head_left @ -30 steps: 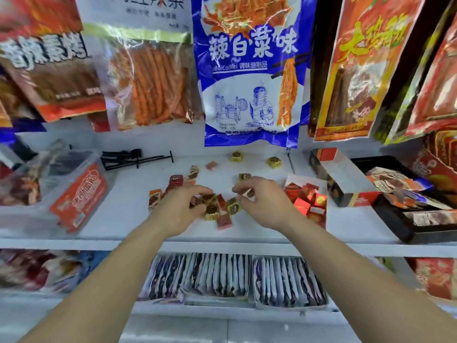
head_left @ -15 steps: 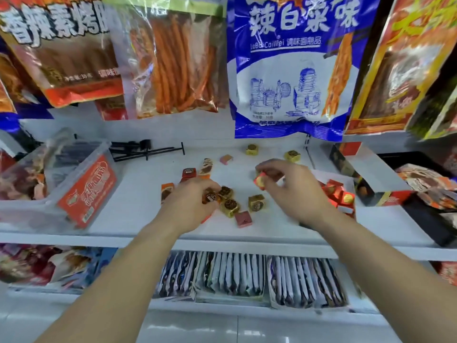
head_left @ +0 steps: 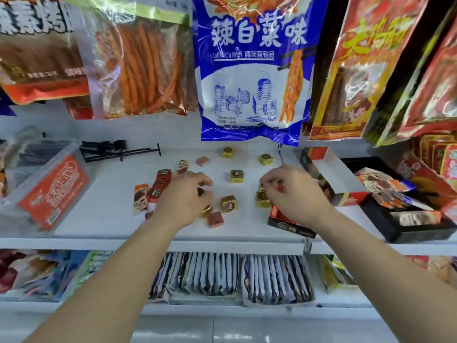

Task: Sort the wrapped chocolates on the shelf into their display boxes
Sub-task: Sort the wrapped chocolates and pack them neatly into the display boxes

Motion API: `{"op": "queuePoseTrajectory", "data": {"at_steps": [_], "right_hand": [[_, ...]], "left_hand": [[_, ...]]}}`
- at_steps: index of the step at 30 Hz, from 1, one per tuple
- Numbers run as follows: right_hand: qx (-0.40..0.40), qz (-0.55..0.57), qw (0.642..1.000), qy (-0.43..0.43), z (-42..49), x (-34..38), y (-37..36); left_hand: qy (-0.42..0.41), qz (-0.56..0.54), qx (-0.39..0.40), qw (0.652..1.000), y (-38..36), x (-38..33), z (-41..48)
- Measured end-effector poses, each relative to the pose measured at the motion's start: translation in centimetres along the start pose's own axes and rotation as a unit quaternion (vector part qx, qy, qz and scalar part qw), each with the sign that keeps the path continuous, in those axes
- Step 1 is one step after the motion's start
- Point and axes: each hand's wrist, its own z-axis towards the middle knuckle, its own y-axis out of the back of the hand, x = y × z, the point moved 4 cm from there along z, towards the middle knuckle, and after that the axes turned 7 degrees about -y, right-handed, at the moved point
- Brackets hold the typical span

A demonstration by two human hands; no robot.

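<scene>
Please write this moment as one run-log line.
left hand: pinches dark chocolate | right hand: pinches red chocolate near display box | gold chocolates: loose on shelf

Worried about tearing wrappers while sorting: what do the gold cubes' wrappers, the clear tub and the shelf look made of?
Gold cube wrappers: likely thin metal foil, shiny, with creased folds catching light. Clear tub: seemingly rigid transparent plastic; contents show through its walls. Shelf: smooth glossy white, probably painted metal, though laminate is possible.
</scene>
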Motion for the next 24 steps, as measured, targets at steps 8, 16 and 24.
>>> {"op": "queuePoseTrajectory", "data": {"at_steps": [8,16,24], "right_hand": [[0.145,0.042,0.986,0.064,6.6,8.6,-8.5],[0.199,-0.01,0.979,0.038,11.9,12.8,-15.4],[0.151,0.052,0.987,0.008,12.9,12.0,-16.1]], "left_hand": [[0.103,0.05,0.077,0.991,1.6,7.8,-0.9],[0.046,-0.039,-0.036,0.997,3.3,10.4,-1.5],[0.132,-0.052,-0.104,0.984,3.9,12.2,-1.6]]}}
